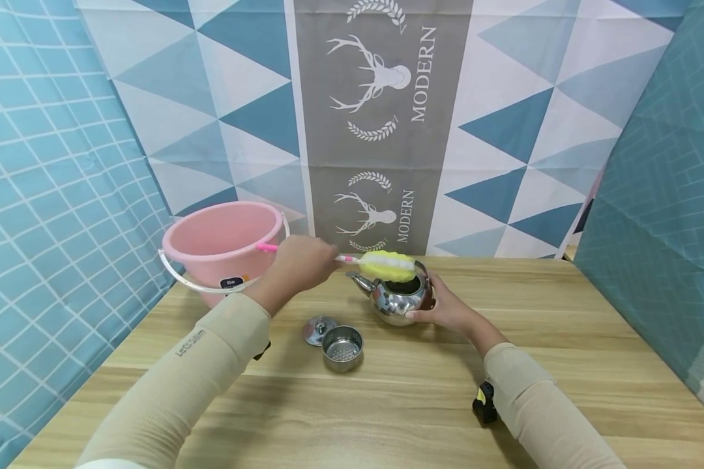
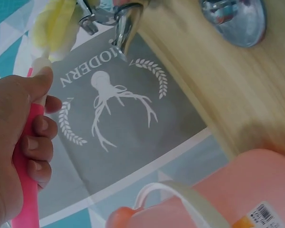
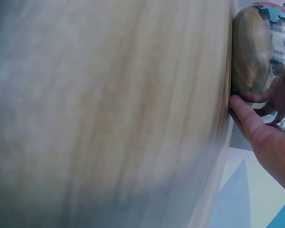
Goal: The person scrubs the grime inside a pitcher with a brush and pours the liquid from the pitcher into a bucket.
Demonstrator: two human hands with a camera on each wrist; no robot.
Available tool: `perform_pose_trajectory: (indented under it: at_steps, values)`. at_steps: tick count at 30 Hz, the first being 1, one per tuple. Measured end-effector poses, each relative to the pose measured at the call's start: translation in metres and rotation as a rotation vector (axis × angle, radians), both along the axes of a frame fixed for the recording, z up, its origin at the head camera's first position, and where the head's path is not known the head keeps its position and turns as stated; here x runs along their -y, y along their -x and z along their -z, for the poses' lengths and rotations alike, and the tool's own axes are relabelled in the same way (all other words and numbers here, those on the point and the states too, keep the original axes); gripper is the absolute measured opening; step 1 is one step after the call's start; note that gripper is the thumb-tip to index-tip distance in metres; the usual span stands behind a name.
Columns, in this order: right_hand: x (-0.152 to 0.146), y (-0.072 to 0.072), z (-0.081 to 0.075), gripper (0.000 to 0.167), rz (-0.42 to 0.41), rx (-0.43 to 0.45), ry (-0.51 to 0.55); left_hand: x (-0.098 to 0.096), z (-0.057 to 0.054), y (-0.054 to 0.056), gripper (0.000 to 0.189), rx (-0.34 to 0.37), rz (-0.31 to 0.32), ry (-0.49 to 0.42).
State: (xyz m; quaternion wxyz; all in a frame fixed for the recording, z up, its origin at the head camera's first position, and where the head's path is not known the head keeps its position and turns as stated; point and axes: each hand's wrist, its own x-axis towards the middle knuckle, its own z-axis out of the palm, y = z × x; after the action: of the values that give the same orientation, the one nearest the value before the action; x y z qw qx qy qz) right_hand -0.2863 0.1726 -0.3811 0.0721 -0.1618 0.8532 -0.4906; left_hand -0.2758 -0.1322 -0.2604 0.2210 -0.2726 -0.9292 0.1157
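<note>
Head view: my right hand (image 1: 450, 311) is holding the teapot (image 1: 390, 303) on the table (image 1: 416, 417), likely so it's not wobbling under the yellow brush (image 1: 384, 266). Left wrist: my left hand (image 2: 4, 128) is gripping the pink handle (image 2: 26, 213) (fingers curling round). Right wrist: I'm touching the teapot's side, low.

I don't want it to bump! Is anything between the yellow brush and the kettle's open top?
Nothing visible is. The brush is right by the open top of the kettle, and the lid and strainer are off to the side.
</note>
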Motion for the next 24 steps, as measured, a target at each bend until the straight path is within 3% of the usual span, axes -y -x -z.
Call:
perform_pose_trajectory:
  at_steps: [6, 15, 24]
  values:
    - [0.000, 0.002, 0.002, 0.110, 0.003, 0.000, 0.005, 0.001, 0.013, -0.004, 0.031, -0.004, -0.008, -0.022]
    - [0.001, 0.002, 0.002, 0.109, 0.003, -0.001, 0.010, 0.005, 0.034, -0.011, 0.034, -0.159, 0.069, -0.089]
    - [0.001, 0.003, 0.002, 0.110, 0.006, 0.012, 0.014, 0.005, 0.047, -0.017, 0.034, -0.101, 0.005, -0.155]
